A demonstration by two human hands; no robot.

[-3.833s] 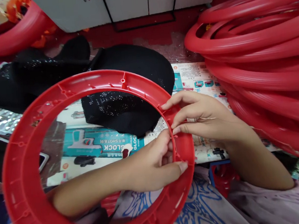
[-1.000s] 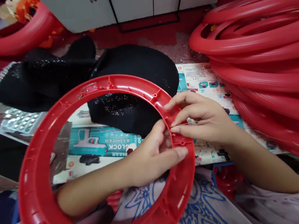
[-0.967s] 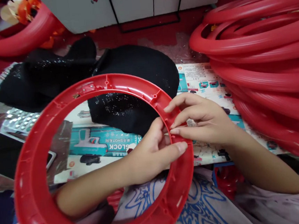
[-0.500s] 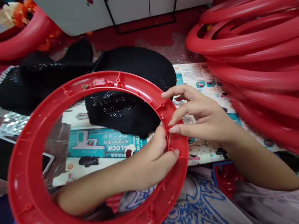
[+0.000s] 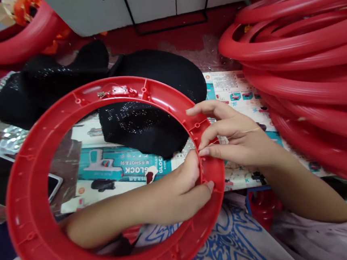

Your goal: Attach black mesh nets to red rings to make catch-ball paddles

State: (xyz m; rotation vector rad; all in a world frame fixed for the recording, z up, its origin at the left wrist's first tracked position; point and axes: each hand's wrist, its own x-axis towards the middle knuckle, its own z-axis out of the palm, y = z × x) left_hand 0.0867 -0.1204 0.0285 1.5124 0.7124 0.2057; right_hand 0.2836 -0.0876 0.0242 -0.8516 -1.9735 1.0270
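Note:
A large red plastic ring [image 5: 19, 208] is tilted up in front of me, its hollow, ribbed side facing me. My left hand [image 5: 182, 198] reaches through the middle of the ring and grips its right side, thumb on the channel and fingers behind the inner rim. My right hand [image 5: 235, 136] comes in from the right, thumb and index finger pinched together at that same inner rim. Whatever lies between those fingertips is too small to make out. At the ring's top, a small cluster of parts with thin wire [image 5: 118, 91] sits in the channel.
Red rings [image 5: 303, 82] are piled high at the right. Black cloth [image 5: 162, 74] with shiny dots lies behind the held ring, over printed cardboard [image 5: 100, 164]. A phone-like dark slab [image 5: 55, 187] rests at left. A white panel with a black wire frame [image 5: 156, 2] stands at the back.
The right side of the ring has shifted slightly rightward, with my left hand moving along with it. My right thumb and index finger have drawn together at the inner rim.

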